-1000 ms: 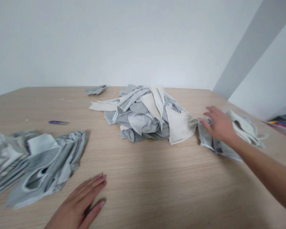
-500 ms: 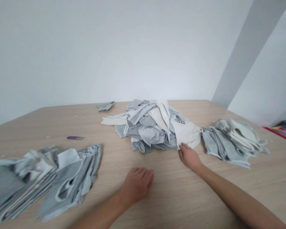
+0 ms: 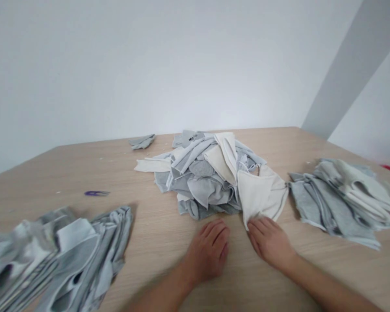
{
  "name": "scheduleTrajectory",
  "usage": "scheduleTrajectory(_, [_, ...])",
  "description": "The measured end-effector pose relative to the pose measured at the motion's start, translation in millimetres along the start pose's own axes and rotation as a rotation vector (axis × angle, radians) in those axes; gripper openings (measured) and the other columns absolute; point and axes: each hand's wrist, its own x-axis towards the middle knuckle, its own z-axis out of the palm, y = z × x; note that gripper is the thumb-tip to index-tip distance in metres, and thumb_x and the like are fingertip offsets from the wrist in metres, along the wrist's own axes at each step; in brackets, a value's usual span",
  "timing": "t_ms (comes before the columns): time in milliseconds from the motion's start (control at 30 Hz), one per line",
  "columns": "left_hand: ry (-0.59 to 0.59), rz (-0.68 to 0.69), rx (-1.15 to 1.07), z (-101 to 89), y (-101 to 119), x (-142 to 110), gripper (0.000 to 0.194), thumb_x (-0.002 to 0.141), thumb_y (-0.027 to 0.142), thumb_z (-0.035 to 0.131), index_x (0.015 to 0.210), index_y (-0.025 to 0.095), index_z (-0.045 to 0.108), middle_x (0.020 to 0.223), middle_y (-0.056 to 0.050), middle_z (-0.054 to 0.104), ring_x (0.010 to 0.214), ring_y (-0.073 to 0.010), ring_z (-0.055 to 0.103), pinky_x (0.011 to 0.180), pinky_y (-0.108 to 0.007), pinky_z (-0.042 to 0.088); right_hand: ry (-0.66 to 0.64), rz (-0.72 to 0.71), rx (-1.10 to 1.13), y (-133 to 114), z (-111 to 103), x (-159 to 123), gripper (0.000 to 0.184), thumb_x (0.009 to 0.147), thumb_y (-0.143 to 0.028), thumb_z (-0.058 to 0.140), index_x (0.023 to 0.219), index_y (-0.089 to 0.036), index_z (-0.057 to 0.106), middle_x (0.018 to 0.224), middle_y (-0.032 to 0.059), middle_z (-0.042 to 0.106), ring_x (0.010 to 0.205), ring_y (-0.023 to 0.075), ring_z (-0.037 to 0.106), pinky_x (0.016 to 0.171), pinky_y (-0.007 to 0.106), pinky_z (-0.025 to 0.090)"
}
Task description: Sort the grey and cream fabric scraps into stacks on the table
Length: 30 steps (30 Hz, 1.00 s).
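Note:
My right hand (image 3: 270, 242) pinches the lower edge of a cream cloth piece (image 3: 256, 193), a cut garment part with a curved edge. The cloth lies against the right side of a heap of grey and cream cloth pieces (image 3: 208, 186), its far corner reaching the stack on the right. My left hand (image 3: 211, 247) rests on the table just in front of the heap, fingers curled in, with no cloth showing in it. Its fingertips are partly hidden under the hand.
Folded grey and cream pieces form a right stack (image 3: 341, 195). Grey cloth stacks (image 3: 94, 251) lie at the near left on the wooden table (image 3: 156, 242). Purple thread snips (image 3: 96, 193) lie behind them. A small grey cloth (image 3: 142, 141) sits near the back wall (image 3: 182, 65).
My right hand has drawn the cream cloth's edge toward me, away from the heap. My left hand has moved right, closer to my right hand. The view has shifted slightly.

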Motion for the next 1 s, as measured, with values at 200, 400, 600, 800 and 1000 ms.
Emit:
scheduleTrajectory(200, [0.026,0.017,0.101,-0.4,4.3,-10.2,0.042,0.084,0.008,0.049,0.126,0.012,0.050,0.123,-0.018,0.060,0.132,-0.0297,0.043,0.103,-0.049,0.047,0.065,-0.084,0.122,-31.3,-11.7,-15.9,0.023,0.087,-0.012,0.046,0.102,-0.015,0.064,0.091,0.0087,0.067,0.083,0.0233,0.056,0.094,0.047,0.036])
scheduleTrajectory(400, [0.026,0.268,0.099,-11.4,12.1,-15.6,0.045,0.082,0.017,0.052,0.127,0.020,0.050,0.131,-0.013,0.058,0.137,-0.0293,0.037,0.109,-0.053,0.038,0.205,-0.336,0.261,-59.6,-26.5,-10.5,0.022,0.088,-0.012,0.041,0.092,-0.015,0.063,0.074,0.0059,0.064,0.066,0.0194,0.054,0.075,0.040,0.043])
scheduleTrajectory(600, [-0.006,0.257,-0.054,-20.8,26.3,-11.2,0.031,0.084,0.018,0.047,0.113,0.020,0.055,0.100,-0.006,0.073,0.118,-0.0178,0.058,0.117,-0.044,0.026,0.245,-0.524,0.339,-75.5,-44.0,-9.6,0.016,0.087,-0.016,0.043,0.080,-0.018,0.056,0.058,0.0009,0.054,0.052,0.0158,0.045,0.050,0.031,0.028])
scheduleTrajectory(800, [0.108,0.052,-0.176,-20.1,18.6,-11.6,0.031,0.073,0.020,0.053,0.103,0.023,0.060,0.087,-0.003,0.074,0.082,-0.0171,0.071,0.104,-0.042,0.044,0.330,-0.555,0.461,-94.5,-71.3,-16.2,0.013,0.084,-0.019,0.043,0.072,-0.021,0.048,0.052,-0.0025,0.045,0.046,0.0137,0.039,0.046,0.030,0.024])
scheduleTrajectory(1000, [0.250,-0.221,-0.062,-66.7,8.2,9.4,0.037,0.075,0.012,0.045,0.105,0.019,0.065,0.098,-0.005,0.074,0.090,-0.0189,0.070,0.081,-0.029,0.054,0.395,-0.283,0.368,-65.7,-109.3,-3.9,0.008,0.089,-0.025,0.048,0.083,-0.021,0.050,0.060,-0.0004,0.057,0.052,0.0136,0.051,0.050,0.026,0.034])
